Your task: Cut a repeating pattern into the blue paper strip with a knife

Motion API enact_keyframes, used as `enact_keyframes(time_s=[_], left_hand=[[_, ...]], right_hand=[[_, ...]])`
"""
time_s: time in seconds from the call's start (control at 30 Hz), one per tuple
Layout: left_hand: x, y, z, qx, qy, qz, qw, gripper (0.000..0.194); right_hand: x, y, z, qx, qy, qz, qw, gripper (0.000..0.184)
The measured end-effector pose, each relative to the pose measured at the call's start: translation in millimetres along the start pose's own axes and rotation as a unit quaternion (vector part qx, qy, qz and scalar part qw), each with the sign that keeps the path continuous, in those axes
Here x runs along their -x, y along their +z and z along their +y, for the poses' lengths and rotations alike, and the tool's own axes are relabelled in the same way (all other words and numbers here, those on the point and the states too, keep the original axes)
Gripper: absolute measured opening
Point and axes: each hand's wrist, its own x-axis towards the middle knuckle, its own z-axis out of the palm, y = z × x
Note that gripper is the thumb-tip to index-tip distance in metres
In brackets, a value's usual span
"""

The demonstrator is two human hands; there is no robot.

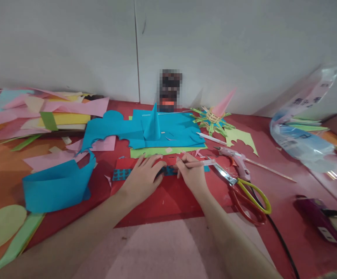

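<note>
Wall (220, 54), grey and with one vertical seam, stands behind one red work surface (273, 139). At the far left lies one heap of paper pieces (69, 106), mostly pink, with yellow and green among them; they overlap, so I cannot count them. One red sheet (162, 205) is spread under the hands. At the right, one crumpled transparent bag (302, 135) with printed marks leans over some papers. One blue sheet with scalloped edge (113, 128) lies beyond the left hand, and one blue paper band (52, 190) stands bent to the left.

One pair of scissors (231, 179), with one yellow and one red handle, lies with blades apart, right of the hands. Two hands are working in the middle. The left hand (145, 174) rests with fingers stretched over the strip; I cannot tell whether it pinches anything below. The right hand (190, 170) holds one pinkish pen (203, 163) in a narrow grip of the fingers. One star-shaped ornament (211, 116) with one pink cone stands farther back, and one pink glue gun (235, 157) lies near the scissors.

One blue patterned strip (121, 174), with two rows of dark marks, lies on the red sheet, partly covered by both hands. One blue cone (153, 128) stands upright behind them. One white pen (211, 138) lies near the ornament.
</note>
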Motion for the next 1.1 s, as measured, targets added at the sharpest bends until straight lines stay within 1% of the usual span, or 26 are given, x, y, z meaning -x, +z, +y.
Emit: enact_keyframes(time_s=[0.1,0.23,0.3,0.4,0.6,0.83,0.97,1.1], left_hand=[[0.3,-0.5,0.3,0.003,-0.002,0.0,1.0,0.019],[0.3,-1.6,0.7,0.0,-0.002,0.002,1.0,0.018],[0.0,-1.9,0.8,-0.002,0.0,0.001,1.0,0.018],[-0.5,-1.5,0.6,-0.002,-0.002,-0.002,1.0,0.019],[-0.3,-0.2,-0.1,0.005,-0.001,0.002,1.0,0.019],[0.2,1.0,0.3,0.005,0.001,0.005,1.0,0.018],[0.4,1.3,0.2,-0.001,-0.003,0.0,1.0,0.018],[-0.2,0.1,0.2,-0.004,-0.001,-0.002,1.0,0.018]], right_hand=[[-0.4,0.0,-0.4,-0.008,0.011,0.009,1.0,0.032],[-0.3,0.0,-2.4,-0.017,0.019,-0.002,1.0,0.032],[-0.1,0.1,-3.3,-0.008,0.011,-0.006,1.0,0.033],[0.0,0.2,-4.2,0.003,-0.002,0.004,1.0,0.033],[-0.4,-0.4,-3.5,-0.03,0.033,0.021,0.999,0.029],[0.4,0.9,-0.5,-0.009,0.008,0.014,1.0,0.032],[0.2,0.2,-1.1,-0.018,0.018,0.01,1.0,0.032],[0.0,-0.3,-2.8,-0.016,0.009,0.01,1.0,0.033]])
